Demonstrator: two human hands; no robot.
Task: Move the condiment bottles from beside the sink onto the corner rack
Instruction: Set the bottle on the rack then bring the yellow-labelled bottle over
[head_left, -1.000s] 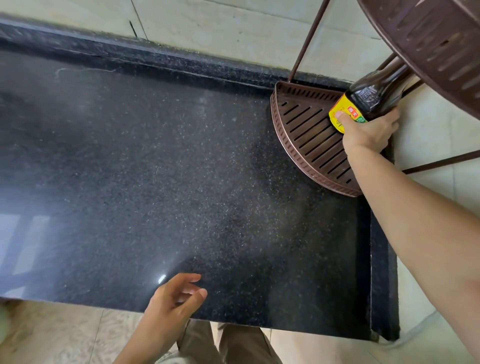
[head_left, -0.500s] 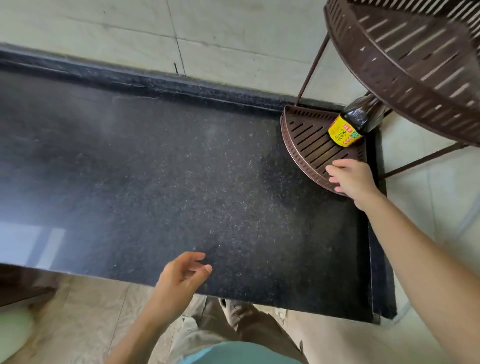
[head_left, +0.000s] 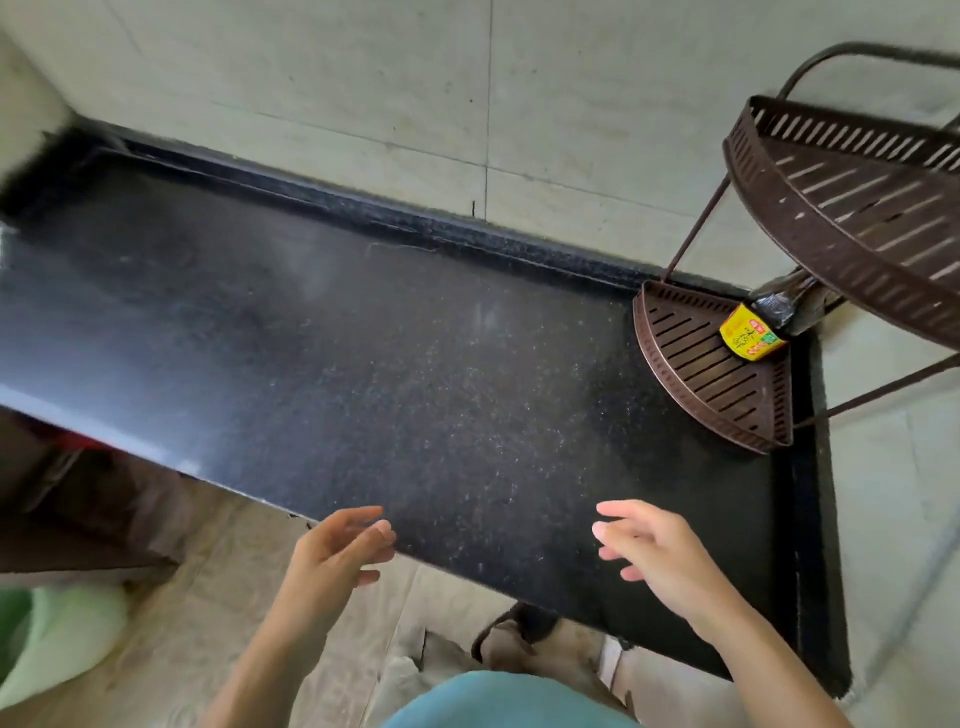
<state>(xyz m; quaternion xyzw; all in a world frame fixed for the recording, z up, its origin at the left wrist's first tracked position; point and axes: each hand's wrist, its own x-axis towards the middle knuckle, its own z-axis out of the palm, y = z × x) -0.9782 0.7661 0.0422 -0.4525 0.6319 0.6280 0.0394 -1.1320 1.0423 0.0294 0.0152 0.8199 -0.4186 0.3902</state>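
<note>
I see the dark glass condiment bottle (head_left: 768, 325) with a yellow label standing in the back corner of the brown slotted metal corner rack (head_left: 696, 364), on its lower tier (label writing too small to read). My left hand (head_left: 332, 556) and right hand (head_left: 654, 556) hover open and empty over the speckled black stone counter (head_left: 363, 364), at its near edge.
</note>
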